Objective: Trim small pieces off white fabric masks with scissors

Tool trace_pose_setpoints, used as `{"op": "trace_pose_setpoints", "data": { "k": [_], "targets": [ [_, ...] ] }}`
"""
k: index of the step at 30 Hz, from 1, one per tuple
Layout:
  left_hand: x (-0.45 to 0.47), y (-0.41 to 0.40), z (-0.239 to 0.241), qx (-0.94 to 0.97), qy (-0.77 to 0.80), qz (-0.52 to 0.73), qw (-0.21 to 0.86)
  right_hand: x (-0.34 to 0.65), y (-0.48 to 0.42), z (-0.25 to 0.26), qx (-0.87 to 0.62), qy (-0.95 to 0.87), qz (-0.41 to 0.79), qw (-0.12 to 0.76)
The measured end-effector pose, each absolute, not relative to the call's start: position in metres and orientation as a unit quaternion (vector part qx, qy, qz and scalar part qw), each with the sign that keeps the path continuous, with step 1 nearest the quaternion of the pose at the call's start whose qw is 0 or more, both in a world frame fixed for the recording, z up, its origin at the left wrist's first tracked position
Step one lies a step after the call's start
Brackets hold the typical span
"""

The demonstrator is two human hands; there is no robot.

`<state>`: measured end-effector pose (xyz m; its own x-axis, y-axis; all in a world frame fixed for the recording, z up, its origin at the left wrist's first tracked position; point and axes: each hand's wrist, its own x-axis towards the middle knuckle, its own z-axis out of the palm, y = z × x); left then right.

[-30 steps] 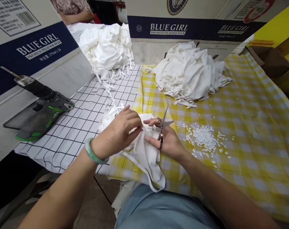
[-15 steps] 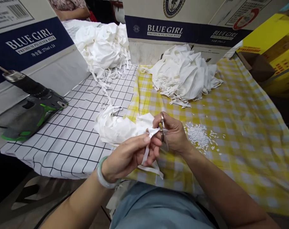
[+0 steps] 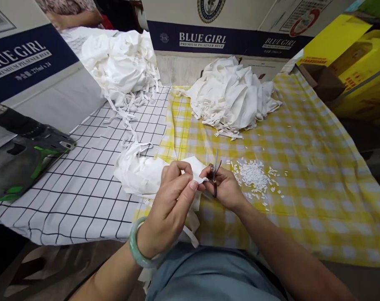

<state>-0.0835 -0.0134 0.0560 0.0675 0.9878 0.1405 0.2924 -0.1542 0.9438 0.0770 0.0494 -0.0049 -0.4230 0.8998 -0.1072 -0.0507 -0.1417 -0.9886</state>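
My left hand [image 3: 173, 200], with a green bangle [image 3: 136, 246] at the wrist, pinches a piece of white fabric [image 3: 194, 166]. My right hand [image 3: 226, 188] has small scissors [image 3: 214, 173] hooked on its fingers, the blades pointing up and slightly parted. Its thumb and forefinger also touch the fabric's corner, close to my left fingertips. White strips [image 3: 191, 232] hang below the hands. Left of them lies a crumpled bunch of white fabric [image 3: 136, 171], partly behind my left hand. Small white snippets [image 3: 254, 175] are heaped to the right of the scissors.
Two white fabric piles, one on the left [image 3: 121, 62] and one on the right [image 3: 230, 96], lie at the back. Beer cartons [image 3: 205, 39] stand behind. A power drill [image 3: 30, 146] rests at left. The table carries a yellow checked cloth [image 3: 302, 167]. Another person's arm [image 3: 74, 19] shows top left.
My left hand has turned over, its back now up, and pinches the fabric higher. The scissors have swung from lying in my right palm to blades upward. The view has shifted right.
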Motion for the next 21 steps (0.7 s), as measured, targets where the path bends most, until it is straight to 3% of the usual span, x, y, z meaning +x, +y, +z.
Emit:
{"op": "trace_pose_setpoints", "data": {
  "k": [2, 7, 10, 17, 21],
  "targets": [
    [-0.082, -0.010, 0.058, 0.638, 0.517, 0.436, 0.368, 0.078, 0.047, -0.006, -0.407, -0.508, 0.661, 0.373],
    [-0.071, 0.003, 0.046, 0.548, 0.433, 0.510, 0.502, 0.074, 0.035, -0.007, -0.399, -0.483, 0.688, 0.366],
    [-0.059, 0.004, 0.032, 0.483, 0.444, 0.547, 0.520, 0.080, 0.027, -0.006, -0.388, -0.505, 0.694, 0.335],
    [-0.042, -0.007, 0.015, 0.488, 0.500, 0.518, 0.493, 0.132, 0.029, 0.014, -0.444, -0.758, 0.408, 0.249],
    [-0.037, -0.009, 0.010, 0.521, 0.509, 0.495, 0.473, 0.140, 0.028, 0.018, -0.454, -0.807, 0.323, 0.196]
  ]
}}
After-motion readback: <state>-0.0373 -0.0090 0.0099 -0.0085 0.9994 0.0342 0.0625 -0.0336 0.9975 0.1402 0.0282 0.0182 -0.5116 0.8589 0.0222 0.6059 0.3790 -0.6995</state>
